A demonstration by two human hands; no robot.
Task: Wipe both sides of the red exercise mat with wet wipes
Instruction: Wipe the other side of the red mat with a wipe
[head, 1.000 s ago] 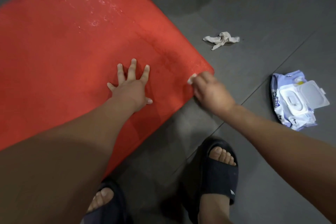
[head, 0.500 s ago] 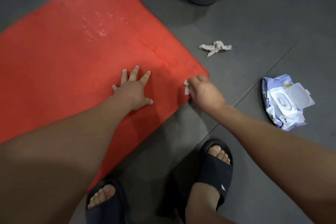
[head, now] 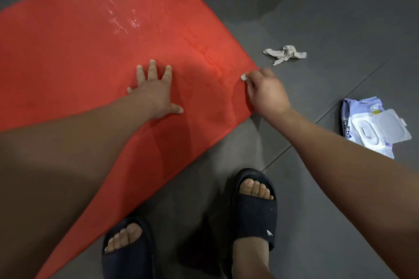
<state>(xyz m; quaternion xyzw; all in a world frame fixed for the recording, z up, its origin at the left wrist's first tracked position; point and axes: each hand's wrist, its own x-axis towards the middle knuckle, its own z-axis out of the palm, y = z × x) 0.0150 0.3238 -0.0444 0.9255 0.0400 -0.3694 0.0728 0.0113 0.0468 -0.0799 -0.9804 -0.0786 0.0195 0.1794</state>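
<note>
Presses the left hand [head: 156, 95] flat on the red exercise mat [head: 79, 47], with fingers straight and spread. Pinches a small wet wipe [head: 243, 77] in the curled fingers of the right hand [head: 265, 95], at the corner edge of the mat, just to the right of the left hand. As for the mat: lies flat on the floor [head: 340, 29], mostly under and to the left of both hands. Seems thin, soft and light, judging from the shallow ripples between the two hands; will probably bend and flop, not stay stiff. Shines wet beyond the left fingertips, so possibly slippery there. For turning over, better to grip the corner beside the right hand, away from the shiny patch, and to lift slowly. Beyond the right hand, a crumpled used wipe [head: 285, 53]; further to its right, an open pack of wipes [head: 374, 130].
</note>
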